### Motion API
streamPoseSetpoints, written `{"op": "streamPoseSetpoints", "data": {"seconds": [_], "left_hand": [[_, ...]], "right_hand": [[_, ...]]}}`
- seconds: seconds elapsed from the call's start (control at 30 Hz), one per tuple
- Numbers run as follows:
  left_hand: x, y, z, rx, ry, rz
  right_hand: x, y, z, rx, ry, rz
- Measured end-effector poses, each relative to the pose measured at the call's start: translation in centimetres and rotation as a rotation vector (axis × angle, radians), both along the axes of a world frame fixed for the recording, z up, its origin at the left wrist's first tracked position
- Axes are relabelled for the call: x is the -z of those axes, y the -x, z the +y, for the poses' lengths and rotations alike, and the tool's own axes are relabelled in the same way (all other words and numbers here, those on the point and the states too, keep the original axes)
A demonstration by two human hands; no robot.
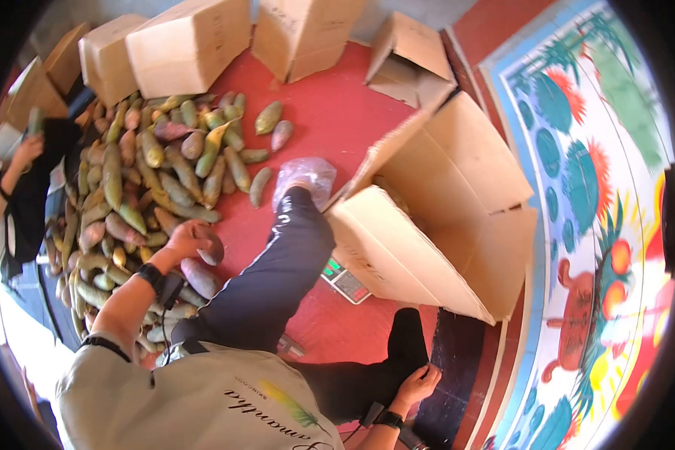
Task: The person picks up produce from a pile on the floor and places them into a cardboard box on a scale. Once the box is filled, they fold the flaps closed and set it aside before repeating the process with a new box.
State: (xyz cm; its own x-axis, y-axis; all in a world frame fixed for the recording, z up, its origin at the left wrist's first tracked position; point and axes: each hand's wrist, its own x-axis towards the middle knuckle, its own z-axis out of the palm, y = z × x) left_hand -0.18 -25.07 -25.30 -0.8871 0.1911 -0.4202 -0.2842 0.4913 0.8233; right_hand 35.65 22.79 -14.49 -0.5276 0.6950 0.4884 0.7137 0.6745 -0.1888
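Observation:
My left hand [184, 244] is closed round a dark reddish-brown, elongated fruit or vegetable [212, 250], over the near side of a big pile of similar produce [176, 176]. The pile mixes green, yellowish, brown and pinkish pieces; a pinkish piece [199, 277] lies just below this hand. My right hand [420, 382] is down by my black-covered foot [407, 337], fingers curled together against it. Whatever lies between those fingers is too small to make out. An open cardboard box [405, 244] stands ahead of my right hand, with some produce partly visible inside.
A scale with a lit display [347, 285] shows beside the box. My other foot wears a clear plastic cover [307, 176]. Several cardboard boxes [191, 45] line the back. At far left, another person's hand [28, 150] holds a green piece. A painted wall [577, 225] borders the right.

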Motion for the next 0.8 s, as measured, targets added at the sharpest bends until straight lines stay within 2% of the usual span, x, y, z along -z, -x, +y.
{"op": "streamPoseSetpoints", "data": {"seconds": [0.07, 0.13, 0.27, 0.3, 0.37, 0.4, 0.47, 0.53, 0.6, 0.67, 0.7, 0.77, 0.8], "left_hand": [[-5.5, 2.3, 2.0, -0.016, -0.055, 0.095], [-10.4, 4.0, 4.7, -0.042, -0.318, 0.36], [-21.8, 5.3, 10.1, -0.041, -0.607, 0.545], [-24.3, 5.0, 11.5, -0.031, -0.61, 0.55], [-28.0, 4.2, 14.7, 0.047, -0.774, 0.665], [-28.9, 4.0, 16.4, 0.052, -0.775, 0.672], [-30.8, 3.4, 19.5, 0.223, -0.854, 0.785], [-31.0, 3.5, 22.6, 0.369, -0.779, 0.836], [-30.4, 3.3, 25.6, 0.425, -0.669, 0.868], [-29.9, 3.5, 27.8, 0.549, -0.374, 1.007], [-29.6, 3.6, 28.8, 0.546, -0.369, 0.997], [-28.7, 3.8, 30.1, 0.74, -0.114, 0.872], [-28.8, 4.1, 30.4, 0.749, -0.117, 0.86]], "right_hand": [[0.0, 0.1, -0.1, -0.062, 0.004, 0.025], [0.0, 0.0, -0.2, -0.049, -0.009, 0.041], [0.0, -0.1, -0.2, -0.059, 0.001, 0.069], [0.1, -0.2, -0.2, -0.051, 0.0, 0.076], [0.2, -0.4, 0.0, -0.052, -0.007, 0.071], [0.2, -0.5, -0.1, -0.05, -0.007, 0.08], [0.2, -0.3, -0.2, -0.029, 0.015, 0.092], [0.1, -0.3, -0.2, -0.028, 0.006, 0.101], [0.2, -0.8, -0.2, -0.027, 0.004, 0.094], [0.6, -1.0, 0.0, -0.044, -0.006, 0.116], [0.5, -1.1, 0.0, -0.048, 0.0, 0.107], [0.5, -1.0, -0.1, -0.02, 0.012, 0.12], [0.6, -1.1, -0.1, -0.012, 0.016, 0.11]]}}
